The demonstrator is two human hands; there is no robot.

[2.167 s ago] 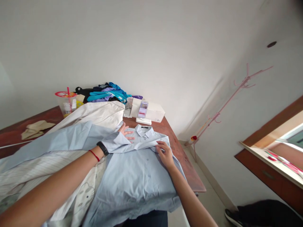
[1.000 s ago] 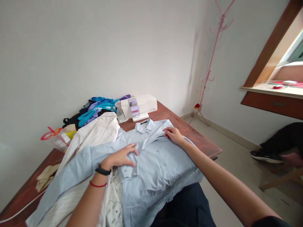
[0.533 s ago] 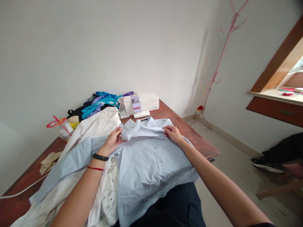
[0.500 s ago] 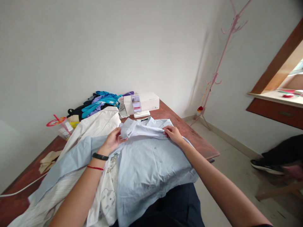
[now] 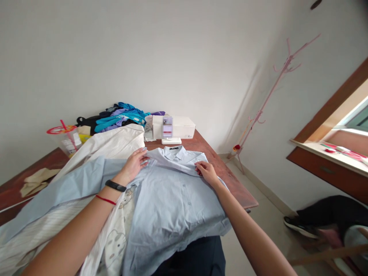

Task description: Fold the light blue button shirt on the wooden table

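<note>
A light blue button-up shirt (image 5: 169,195) lies front up over the near part of the table, its collar toward the wall and its hem hanging over my lap. At the shoulder on the left, my left hand (image 5: 134,165) pinches the cloth with its fingertips, the other fingers slightly bent. My right hand (image 5: 206,171) has its fingers curled on a fold across the upper chest. One sleeve stretches to the left under my left wrist, over a white garment (image 5: 115,142) and a pale cloth with animal prints (image 5: 116,241).
Against the wall are piled blue, purple and black clothes (image 5: 123,117), beside a white box (image 5: 184,126). A plastic cup with a straw (image 5: 69,140) stands at the left. A pink coat rack (image 5: 266,96) is in the corner. Someone's shoe (image 5: 300,227) shows at the right.
The raised upper front of the shirt has come down flatter, and its collar now shows spread out. Both hands have shifted slightly with it. The view has turned and tilted a little.
</note>
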